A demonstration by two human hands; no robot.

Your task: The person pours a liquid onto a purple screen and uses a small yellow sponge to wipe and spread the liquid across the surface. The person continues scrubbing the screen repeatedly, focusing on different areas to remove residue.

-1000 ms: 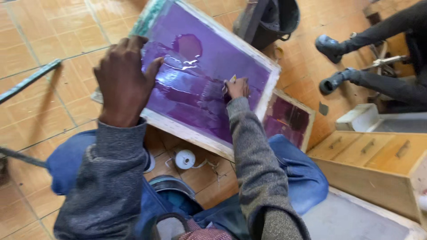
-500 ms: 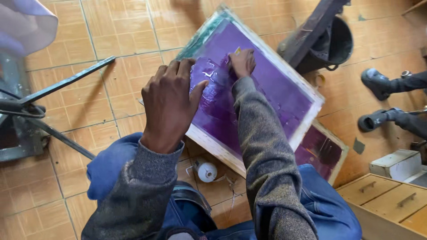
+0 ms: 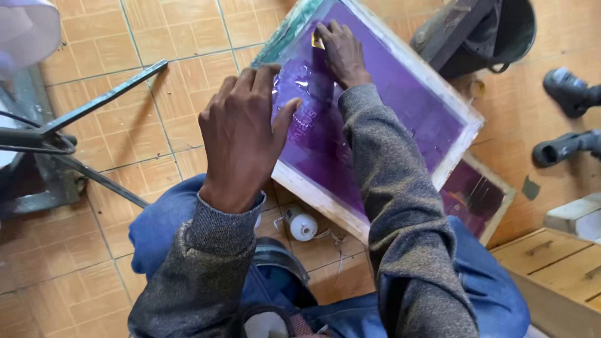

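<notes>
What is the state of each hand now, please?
Left hand: open, fingers spread, resting on the purple screen frame.
Right hand: pressing a small yellowish piece onto the screen.

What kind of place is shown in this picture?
Probably a small screen-printing workshop. The hands, left hand and right hand, rest on a wood-framed purple screen; a second screen lies on the tiled floor.

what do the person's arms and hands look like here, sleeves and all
Both hands are bare: no gloves, rings or watch visible on the left hand or right hand. Both arms wear grey-brown heathered knit sleeves with ribbed cuffs at the wrist.
</notes>
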